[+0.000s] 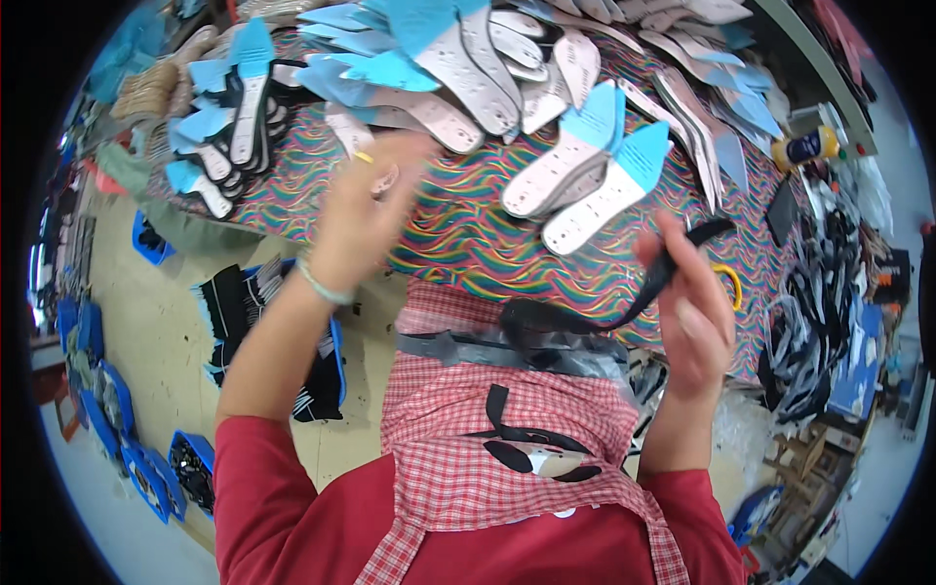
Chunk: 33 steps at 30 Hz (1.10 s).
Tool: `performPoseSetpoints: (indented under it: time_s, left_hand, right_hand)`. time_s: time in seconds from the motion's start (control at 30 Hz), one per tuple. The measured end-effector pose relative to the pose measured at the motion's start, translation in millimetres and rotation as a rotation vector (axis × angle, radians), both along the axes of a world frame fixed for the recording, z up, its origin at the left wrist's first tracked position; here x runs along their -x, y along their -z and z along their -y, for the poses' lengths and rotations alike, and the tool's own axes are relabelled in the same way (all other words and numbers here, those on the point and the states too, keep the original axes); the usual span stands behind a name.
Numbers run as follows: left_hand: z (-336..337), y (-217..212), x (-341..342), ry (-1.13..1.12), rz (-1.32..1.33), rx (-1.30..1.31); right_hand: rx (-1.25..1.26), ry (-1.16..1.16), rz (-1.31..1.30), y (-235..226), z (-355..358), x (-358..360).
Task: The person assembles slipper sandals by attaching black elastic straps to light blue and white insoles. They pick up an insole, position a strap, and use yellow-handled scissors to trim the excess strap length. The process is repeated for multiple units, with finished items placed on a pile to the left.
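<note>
Clamping down on the black strap [648, 291], the right hand [700, 327] has it slung by the table's [458, 239] near edge, while the left hand [375, 200] blurs beside the insoles [436, 119], grip impossible to tell

Blur at my left hand [375, 200], and a few parts I can't see from here.
From the centre, at eleven o'clock, that hand's fingers smear and I can't tell their grip; near three, my right hand [694, 317] hides part of the black strip [639, 297] and of a yellow loop [737, 287]. The strip's loose end smears too. The top edge cuts off pale-blue insoles [419, 29] at twelve; the lower edge crops my red shirt [292, 546] towards seven.
</note>
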<state>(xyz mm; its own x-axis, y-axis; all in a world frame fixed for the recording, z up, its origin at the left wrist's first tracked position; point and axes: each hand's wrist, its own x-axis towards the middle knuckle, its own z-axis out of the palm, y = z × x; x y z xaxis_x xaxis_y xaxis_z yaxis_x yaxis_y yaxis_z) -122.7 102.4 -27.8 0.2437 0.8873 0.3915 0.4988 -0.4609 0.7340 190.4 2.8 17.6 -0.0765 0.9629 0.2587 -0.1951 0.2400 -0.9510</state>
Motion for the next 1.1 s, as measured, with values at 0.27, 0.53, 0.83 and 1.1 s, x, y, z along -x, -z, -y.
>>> performPoseSetpoints:
  time_s: [0.27, 0.53, 0.83, 1.1]
  left_hand:
    - [-44.6, 11.8, -132.6, 0.198, -0.539, 0.176]
    - [-72.9, 19.1, -129.5, 0.48, -0.461, 0.285]
    - [-95.5, 16.2, -98.6, 0.397, 0.089, 0.574]
    - [-39.3, -71.4, -70.2, 0.586, 0.717, 0.722]
  right_hand:
    - [0.13, 0.317, 0.166, 22.2, -21.2, -5.0]
    - [-0.368, 0.419, 0.783, 94.2, -100.4, -12.5]
    - [-0.34, 0.39, 0.803, 90.6, -88.1, 0.7]
    - [0.075, 0.212, 0.101, 66.6, -63.4, -10.7]
